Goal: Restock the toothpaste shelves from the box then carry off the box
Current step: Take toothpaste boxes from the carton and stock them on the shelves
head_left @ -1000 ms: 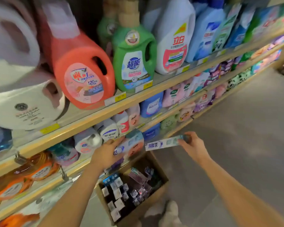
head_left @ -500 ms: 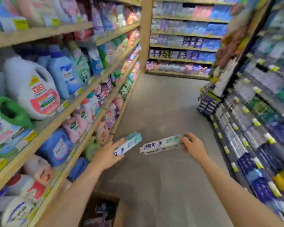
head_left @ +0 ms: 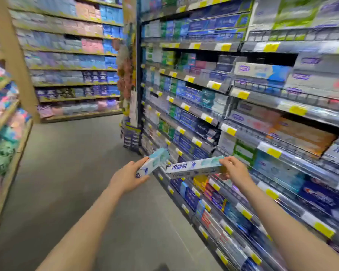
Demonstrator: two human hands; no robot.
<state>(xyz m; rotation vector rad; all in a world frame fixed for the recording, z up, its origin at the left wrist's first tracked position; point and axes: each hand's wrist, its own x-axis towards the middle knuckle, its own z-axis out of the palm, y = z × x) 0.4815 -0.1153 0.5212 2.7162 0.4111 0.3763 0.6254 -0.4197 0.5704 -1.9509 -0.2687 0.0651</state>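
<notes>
Shelves: toothpaste shelves (head_left: pixel 243 118) lined the aisle's right side, rows packed, too blurred to count.
Cartons: two toothpaste cartons, one per hand, both near the lower rows.
Left hand (head_left: pixel 128 178): fingers wrapped round the shorter-looking carton (head_left: pixel 154 163).
Right hand (head_left: pixel 234 170): fingers pinched the end of the long carton (head_left: pixel 194 167).
Technique: matching each carton's brand to its row, label outward, would likely serve best.
Box: out of view.

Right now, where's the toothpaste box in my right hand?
In the head view, the toothpaste box is held level by the right hand, low and centre-right, just in front of the toothpaste shelves and beside the left hand's box.
</notes>
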